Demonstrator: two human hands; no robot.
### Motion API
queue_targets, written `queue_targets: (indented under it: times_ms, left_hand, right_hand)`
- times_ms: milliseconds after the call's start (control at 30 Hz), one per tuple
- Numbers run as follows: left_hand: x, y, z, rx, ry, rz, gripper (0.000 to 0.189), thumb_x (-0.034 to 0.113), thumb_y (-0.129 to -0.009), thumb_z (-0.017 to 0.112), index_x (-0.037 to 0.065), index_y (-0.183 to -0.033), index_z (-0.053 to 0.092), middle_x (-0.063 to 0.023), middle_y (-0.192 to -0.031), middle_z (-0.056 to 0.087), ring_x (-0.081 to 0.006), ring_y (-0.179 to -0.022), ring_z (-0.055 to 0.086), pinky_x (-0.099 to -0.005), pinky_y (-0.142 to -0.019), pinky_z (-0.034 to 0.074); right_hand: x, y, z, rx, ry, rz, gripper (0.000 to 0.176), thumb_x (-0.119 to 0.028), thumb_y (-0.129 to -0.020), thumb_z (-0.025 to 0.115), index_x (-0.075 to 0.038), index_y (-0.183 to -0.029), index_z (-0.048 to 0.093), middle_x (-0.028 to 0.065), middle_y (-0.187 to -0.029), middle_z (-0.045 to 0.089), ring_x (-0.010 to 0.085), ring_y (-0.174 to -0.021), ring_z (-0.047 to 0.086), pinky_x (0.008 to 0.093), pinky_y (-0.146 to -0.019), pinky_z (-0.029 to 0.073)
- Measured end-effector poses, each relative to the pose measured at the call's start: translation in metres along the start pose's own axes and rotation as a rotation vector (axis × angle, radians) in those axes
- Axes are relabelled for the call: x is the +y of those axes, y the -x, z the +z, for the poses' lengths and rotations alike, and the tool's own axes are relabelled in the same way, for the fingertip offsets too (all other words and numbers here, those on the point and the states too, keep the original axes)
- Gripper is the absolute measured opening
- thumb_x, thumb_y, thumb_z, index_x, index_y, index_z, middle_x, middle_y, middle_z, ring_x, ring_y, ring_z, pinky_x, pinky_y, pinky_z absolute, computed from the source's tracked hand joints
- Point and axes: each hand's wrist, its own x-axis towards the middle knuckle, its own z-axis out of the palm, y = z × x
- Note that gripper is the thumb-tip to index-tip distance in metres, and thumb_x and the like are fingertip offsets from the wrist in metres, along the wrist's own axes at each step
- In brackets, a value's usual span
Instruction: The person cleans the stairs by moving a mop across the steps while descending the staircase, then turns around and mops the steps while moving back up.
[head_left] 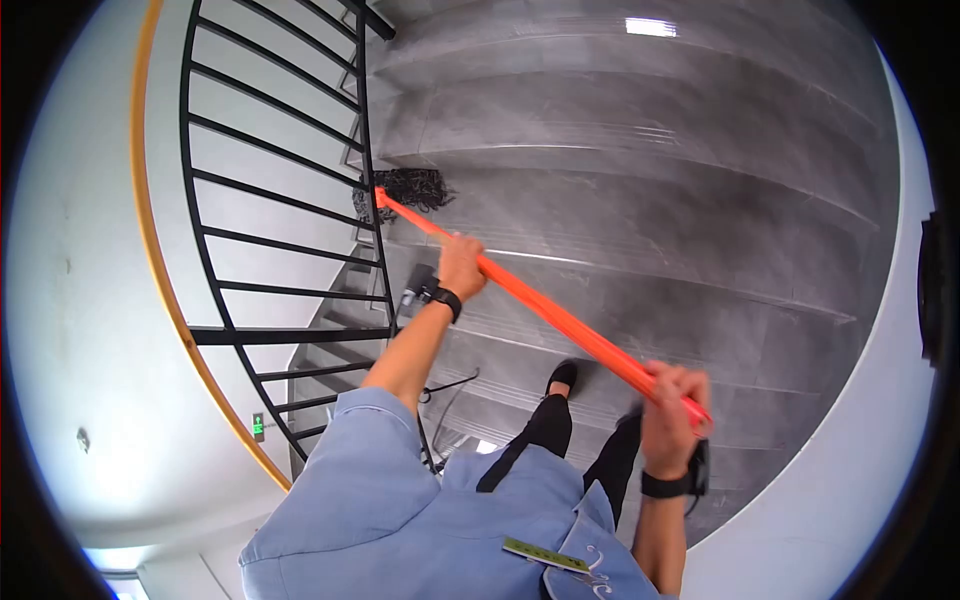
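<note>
A mop's orange handle (560, 320) runs slantwise from the lower right up to the left. My left hand (462, 265) is closed round it toward the lower end, with a black band on the wrist. Around the upper end, close to my body, my right hand (675, 420) is wrapped, also with a black wristband. The mop's dark, shaggy head (412, 188) lies on a grey stair tread beside the railing, partly behind a black bar.
Grey stone steps (640, 210) fill the middle. Black metal railing (285, 210) with a yellow-brown handrail (140, 130) stands on the left. A white wall (850, 450) borders the right. My black shoe (564, 374) rests on a step below.
</note>
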Motion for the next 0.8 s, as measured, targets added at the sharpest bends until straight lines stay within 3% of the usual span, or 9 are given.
queue_targets:
  times_ms: [100,167,267,367,433,500,667,767,800]
  left_hand:
    - [0.092,0.015,-0.008,-0.221,0.187,0.106,0.019,0.021,-0.071,0.07,0.012,-0.086,0.062,-0.008,-0.092,0.06,-0.0285,-0.097,0.055,-0.0479,-0.092,0.037]
    - [0.163,0.033,0.006,-0.037,0.22,0.254,0.016,0.025,-0.069,0.072,0.015,-0.075,0.062,-0.0036,-0.077,0.058,-0.0261,-0.087,0.055,-0.0476,-0.084,0.035]
    - [0.285,0.049,-0.017,0.005,0.455,0.385,0.018,0.028,-0.067,0.072,0.015,-0.068,0.061,-0.0042,-0.073,0.058,-0.027,-0.077,0.056,-0.0425,-0.077,0.038]
    - [0.389,0.066,-0.038,-0.001,0.563,0.51,0.015,0.023,-0.062,0.068,0.015,-0.061,0.055,-0.0043,-0.063,0.054,-0.025,-0.067,0.056,-0.0394,-0.066,0.038]
    - [0.438,0.078,-0.056,-0.021,0.726,0.615,0.015,0.019,-0.063,0.068,0.014,-0.063,0.054,-0.0047,-0.064,0.054,-0.0238,-0.067,0.055,-0.0384,-0.065,0.037]
    - [0.477,0.093,-0.062,-0.101,0.851,0.704,0.013,0.018,-0.063,0.068,0.013,-0.068,0.056,-0.0045,-0.067,0.055,-0.023,-0.069,0.056,-0.0388,-0.066,0.038]
    - [0.455,0.074,-0.081,-0.227,0.921,0.723,0.015,0.016,-0.063,0.067,0.013,-0.076,0.06,-0.0032,-0.069,0.057,-0.0222,-0.072,0.057,-0.0405,-0.068,0.039]
    - [0.383,0.032,-0.077,0.06,0.958,0.565,0.012,0.015,-0.062,0.066,0.013,-0.071,0.059,-0.0036,-0.07,0.058,-0.0223,-0.073,0.058,-0.04,-0.067,0.039]
    - [0.348,0.014,-0.08,0.071,0.946,0.532,0.011,0.014,-0.062,0.066,0.013,-0.069,0.059,-0.0043,-0.07,0.058,-0.0229,-0.073,0.058,-0.0398,-0.066,0.04]
  right_hand:
    - [-0.065,0.022,-0.082,0.072,0.108,-0.061,0.011,-0.003,-0.08,0.055,-0.005,-0.082,0.045,0.0104,-0.083,0.057,0.0216,-0.086,0.056,0.0387,-0.09,0.039]
    - [-0.124,0.044,-0.137,0.125,0.191,-0.048,0.013,-0.009,-0.078,0.057,-0.005,-0.083,0.046,0.0124,-0.087,0.058,0.0211,-0.086,0.055,0.0371,-0.088,0.04]
    - [-0.226,0.101,-0.26,0.017,0.272,-0.163,0.039,-0.025,-0.086,0.052,0.003,-0.112,0.054,0.0115,-0.106,0.056,0.0239,-0.101,0.052,0.039,-0.096,0.037]
    - [-0.331,0.144,-0.271,0.136,-0.089,-0.16,0.034,-0.021,-0.086,0.053,0.006,-0.106,0.059,0.0165,-0.112,0.057,0.0276,-0.105,0.052,0.0442,-0.103,0.034]
    - [-0.383,0.162,-0.242,0.424,0.046,-0.418,0.018,-0.022,-0.08,0.052,-0.005,-0.078,0.049,0.0082,-0.079,0.048,0.0234,-0.076,0.048,0.0423,-0.078,0.037]
    - [-0.414,0.171,-0.208,0.709,0.18,-0.67,0.027,-0.023,-0.075,0.051,-0.016,-0.051,0.039,0.0,-0.046,0.039,0.0192,-0.047,0.043,0.0404,-0.054,0.039]
    - [-0.416,0.137,-0.18,0.732,0.211,-0.811,0.033,-0.026,-0.075,0.047,-0.02,-0.046,0.032,-0.0024,-0.04,0.036,0.0163,-0.043,0.042,0.0378,-0.054,0.038]
    - [-0.369,0.078,-0.135,0.63,0.223,-0.734,0.034,-0.025,-0.075,0.05,-0.02,-0.047,0.032,-0.0029,-0.044,0.038,0.0152,-0.045,0.041,0.0344,-0.058,0.038]
    - [-0.357,0.064,-0.146,0.571,0.485,-0.712,0.02,-0.019,-0.074,0.054,-0.012,-0.061,0.041,0.0024,-0.062,0.043,0.0182,-0.062,0.044,0.0359,-0.07,0.038]
